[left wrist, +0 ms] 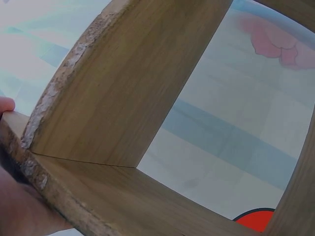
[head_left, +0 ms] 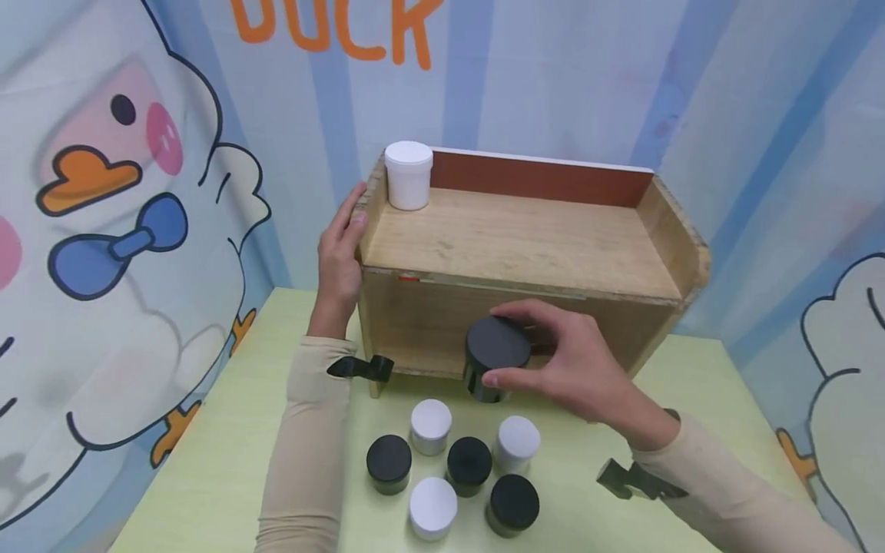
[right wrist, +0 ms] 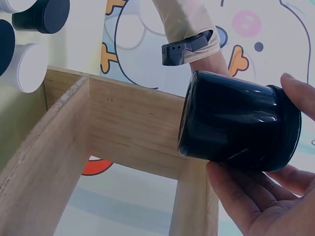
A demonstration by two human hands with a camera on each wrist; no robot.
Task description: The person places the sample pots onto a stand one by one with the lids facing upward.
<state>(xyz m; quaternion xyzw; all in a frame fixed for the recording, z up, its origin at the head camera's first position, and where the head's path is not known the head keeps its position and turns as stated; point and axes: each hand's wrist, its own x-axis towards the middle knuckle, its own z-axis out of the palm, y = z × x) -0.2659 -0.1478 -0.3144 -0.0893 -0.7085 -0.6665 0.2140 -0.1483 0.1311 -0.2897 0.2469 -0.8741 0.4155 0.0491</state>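
My right hand (head_left: 574, 369) grips a black lidded jar (head_left: 496, 349), thumb on one side and fingers on the other. It holds the jar in front of a two-level wooden shelf (head_left: 525, 238). In the right wrist view the jar (right wrist: 231, 123) lies sideways across the picture, its lid toward the palm. My left hand (head_left: 339, 253) holds the shelf's left side panel, with a fingertip (left wrist: 6, 104) over the board in the left wrist view. A white lidded jar (head_left: 409, 177) stands on the upper level, in the left corner.
On the pale green table (head_left: 207, 468) before the shelf, several black and white jars stand grouped, among them a white jar (head_left: 432, 507) and a black jar (head_left: 512, 504). A duck-print curtain (head_left: 553, 84) hangs behind. The shelf's right side panel (head_left: 674, 230) rises above its upper board.
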